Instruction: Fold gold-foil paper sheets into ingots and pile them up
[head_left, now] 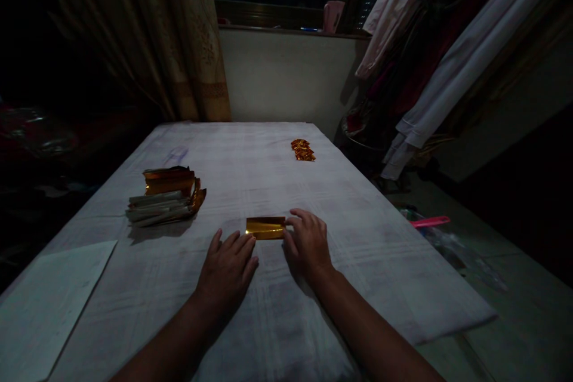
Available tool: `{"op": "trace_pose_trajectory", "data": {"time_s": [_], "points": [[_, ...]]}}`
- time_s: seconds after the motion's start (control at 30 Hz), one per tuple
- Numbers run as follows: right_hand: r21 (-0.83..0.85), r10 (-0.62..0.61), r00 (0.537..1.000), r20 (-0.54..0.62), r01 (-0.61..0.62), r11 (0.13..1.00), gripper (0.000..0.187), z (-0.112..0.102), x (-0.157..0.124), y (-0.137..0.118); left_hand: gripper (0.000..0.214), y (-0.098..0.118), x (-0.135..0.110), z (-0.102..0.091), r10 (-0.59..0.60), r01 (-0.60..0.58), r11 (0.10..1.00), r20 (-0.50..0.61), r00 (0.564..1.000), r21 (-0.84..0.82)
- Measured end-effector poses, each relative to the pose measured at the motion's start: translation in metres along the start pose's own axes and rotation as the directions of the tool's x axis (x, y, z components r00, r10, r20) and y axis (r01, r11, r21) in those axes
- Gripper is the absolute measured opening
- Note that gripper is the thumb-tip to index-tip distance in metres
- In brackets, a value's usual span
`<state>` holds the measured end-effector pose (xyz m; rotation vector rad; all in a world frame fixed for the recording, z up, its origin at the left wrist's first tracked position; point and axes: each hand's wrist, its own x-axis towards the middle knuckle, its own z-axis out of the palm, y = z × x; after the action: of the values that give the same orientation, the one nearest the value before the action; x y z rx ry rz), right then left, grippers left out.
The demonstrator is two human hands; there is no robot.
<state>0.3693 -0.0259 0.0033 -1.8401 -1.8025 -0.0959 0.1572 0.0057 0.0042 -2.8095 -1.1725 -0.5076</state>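
Observation:
A folded strip of shiny gold foil paper (265,228) lies on the cloth-covered table in front of me. My left hand (229,265) rests palm down with fingers spread, its fingertips at the strip's lower left corner. At the strip's right end, my right hand (310,242) has its thumb and bent forefinger on the edge; the other fingers curve above. To the left sits a thick stack of foil paper (168,197), with gold faces and greyish edges. Toward the far right of the table is a small row of folded gold foil pieces (303,150).
A white sheet (58,304) covers the table's near left corner. Beyond the table are a curtain (179,42) and a windowsill with a pink cup (332,16). Clothes (447,65) hang at the right. A pink-handled object (430,222) and clear plastic lie beside the table.

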Motion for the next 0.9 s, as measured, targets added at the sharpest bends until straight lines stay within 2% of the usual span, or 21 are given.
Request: {"op": "trace_pose_trajectory", "data": {"time_s": [0.03, 0.1, 0.17, 0.23, 0.37, 0.53, 0.63, 0.77, 0.9], "points": [[0.018, -0.103, 0.994, 0.045, 0.102, 0.995, 0.029, -0.001, -0.003, -0.006, 0.035, 0.000, -0.001, 0.002, 0.000, 0.000, 1.000, -0.009, 1.000, -0.001], [0.064, -0.253, 0.948, 0.195, 0.246, 0.967, 0.040, -0.002, -0.007, -0.020, 0.037, -0.001, -0.003, 0.004, -0.001, 0.001, 1.000, -0.015, 1.000, -0.007], [0.076, -0.283, 0.903, 0.322, 0.273, 0.959, 0.047, -0.002, -0.011, -0.030, 0.039, -0.002, -0.006, 0.006, -0.010, 0.010, 1.000, -0.021, 1.000, -0.022], [0.062, -0.269, 0.882, 0.388, 0.266, 0.962, 0.052, -0.003, -0.012, -0.035, 0.041, -0.003, -0.007, 0.006, -0.023, 0.022, 0.999, -0.024, 0.999, -0.038], [0.030, -0.238, 0.879, 0.414, 0.248, 0.968, 0.051, -0.008, -0.012, -0.028, 0.040, -0.002, -0.008, 0.005, -0.037, 0.036, 0.998, -0.018, 0.999, -0.050], [-0.055, -0.102, 0.889, 0.447, 0.141, 0.988, 0.050, -0.020, -0.017, -0.010, 0.037, -0.002, -0.008, 0.003, -0.042, 0.042, 0.998, -0.003, 0.999, -0.040], [-0.058, -0.077, 0.891, 0.448, 0.115, 0.992, 0.052, -0.023, -0.022, -0.004, 0.037, 0.001, -0.006, 0.000, -0.040, 0.040, 0.998, -0.013, 0.999, -0.043], [-0.052, -0.077, 0.896, 0.437, 0.111, 0.993, 0.053, -0.020, -0.025, 0.000, 0.036, 0.014, 0.003, 0.001, -0.014, 0.012, 0.999, -0.046, 0.999, -0.038], [-0.055, -0.086, 0.904, 0.418, 0.120, 0.991, 0.053, -0.017, -0.026, 0.002, 0.044, 0.031, 0.015, 0.009, 0.058, -0.058, 0.995, -0.001, 0.998, -0.080]]}}
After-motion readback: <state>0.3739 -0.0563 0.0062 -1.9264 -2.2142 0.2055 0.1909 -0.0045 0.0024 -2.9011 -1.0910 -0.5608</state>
